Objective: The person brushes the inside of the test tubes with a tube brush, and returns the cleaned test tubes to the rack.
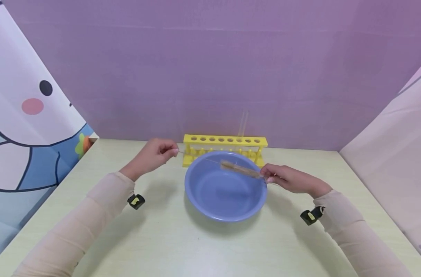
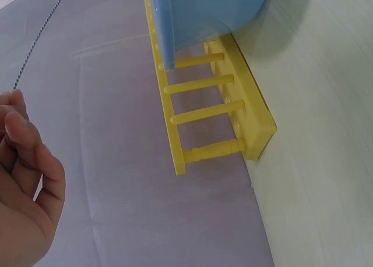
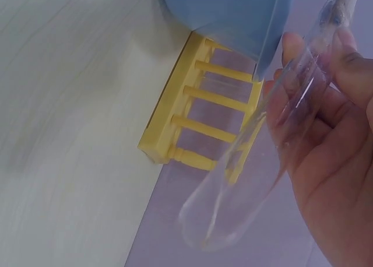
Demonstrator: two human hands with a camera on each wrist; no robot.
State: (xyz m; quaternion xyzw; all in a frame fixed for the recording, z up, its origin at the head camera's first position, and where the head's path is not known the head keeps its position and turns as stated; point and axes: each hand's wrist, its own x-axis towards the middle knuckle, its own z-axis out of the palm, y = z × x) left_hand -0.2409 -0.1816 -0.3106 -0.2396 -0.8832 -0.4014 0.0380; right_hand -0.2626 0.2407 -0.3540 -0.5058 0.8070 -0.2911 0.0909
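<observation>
In the head view my left hand (image 1: 155,156) pinches the end of the thin twisted wire handle of a test tube brush (image 1: 239,169). That wire (image 2: 36,48) also shows in the left wrist view. My right hand (image 1: 288,177) grips a clear test tube (image 3: 233,185), its rounded closed end pointing away from the brush. The brush slants above a blue basin (image 1: 227,209), its bristles pale brown. In the right wrist view the brush tip appears inside the tube; how far the bristles sit inside I cannot tell.
Behind the basin stands a yellow test tube rack (image 1: 225,140), with another clear test tube (image 1: 243,125) upright in it. The pale table (image 1: 162,238) meets a purple backdrop (image 1: 210,77) behind the rack. Printed cloth (image 1: 27,161) hangs at the left.
</observation>
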